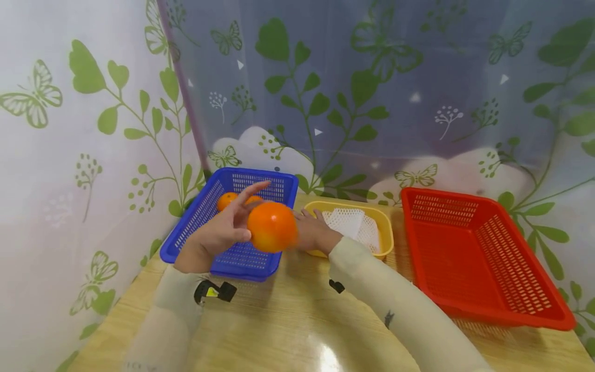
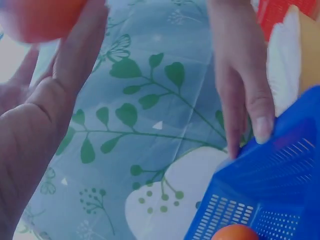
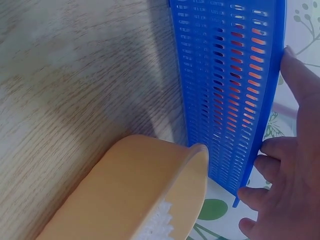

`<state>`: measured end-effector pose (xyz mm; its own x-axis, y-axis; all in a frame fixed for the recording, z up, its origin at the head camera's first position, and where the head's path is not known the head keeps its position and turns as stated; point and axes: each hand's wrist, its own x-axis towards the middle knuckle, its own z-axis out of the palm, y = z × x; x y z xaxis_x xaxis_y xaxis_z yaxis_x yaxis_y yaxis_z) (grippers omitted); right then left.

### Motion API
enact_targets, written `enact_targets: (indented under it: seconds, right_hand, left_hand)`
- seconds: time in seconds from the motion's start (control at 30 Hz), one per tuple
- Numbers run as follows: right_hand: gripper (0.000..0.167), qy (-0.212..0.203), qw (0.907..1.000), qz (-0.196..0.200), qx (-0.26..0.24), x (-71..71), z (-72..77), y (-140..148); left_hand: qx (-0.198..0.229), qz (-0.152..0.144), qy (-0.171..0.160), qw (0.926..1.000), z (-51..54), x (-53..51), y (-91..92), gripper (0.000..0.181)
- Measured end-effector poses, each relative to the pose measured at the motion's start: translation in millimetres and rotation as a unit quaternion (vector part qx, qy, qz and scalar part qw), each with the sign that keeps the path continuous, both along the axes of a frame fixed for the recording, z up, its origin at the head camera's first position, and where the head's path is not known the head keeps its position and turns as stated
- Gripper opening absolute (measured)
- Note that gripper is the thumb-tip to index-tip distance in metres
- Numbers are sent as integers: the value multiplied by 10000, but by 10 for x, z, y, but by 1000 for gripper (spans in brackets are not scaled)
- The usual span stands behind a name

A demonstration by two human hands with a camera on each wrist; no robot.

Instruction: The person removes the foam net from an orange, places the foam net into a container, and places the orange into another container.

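My left hand (image 1: 216, 235) holds an orange (image 1: 271, 226) above the near right side of a blue basket (image 1: 246, 271). The thumb lies against the fruit's left side, one finger stretches out above it, and the other fingers are mostly hidden. In the left wrist view the orange (image 2: 42, 17) sits at the top left corner. My right hand (image 1: 313, 230) is between the blue basket and a yellow basket (image 1: 386, 232), partly behind the orange. In the right wrist view the right hand's fingertips (image 3: 272, 147) are at the blue basket's rim (image 3: 272, 75), with the fingers spread.
More oranges (image 1: 226, 200) lie in the blue basket. White foam netting (image 1: 348, 222) fills part of the yellow basket. A large red basket (image 1: 465, 268) stands at the right on the wooden table (image 1: 279, 330). A patterned curtain (image 1: 325, 103) hangs behind.
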<state>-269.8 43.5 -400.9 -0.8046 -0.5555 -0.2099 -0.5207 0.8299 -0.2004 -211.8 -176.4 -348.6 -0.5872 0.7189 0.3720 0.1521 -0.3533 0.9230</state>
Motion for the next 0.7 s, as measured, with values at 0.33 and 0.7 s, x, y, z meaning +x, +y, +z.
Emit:
enact_targets:
  seconds: [0.33,0.7]
  right_hand:
    - [97,-6,9997,-194,-155,-4,-30,-14]
    - [95,-44,9995,-230,-226,12,0,-13]
  left_hand:
    - [1539,1259,-726,9773,30,-146,-96,62]
    - [2570,2159,-2933,8951,115,-359,-113,42]
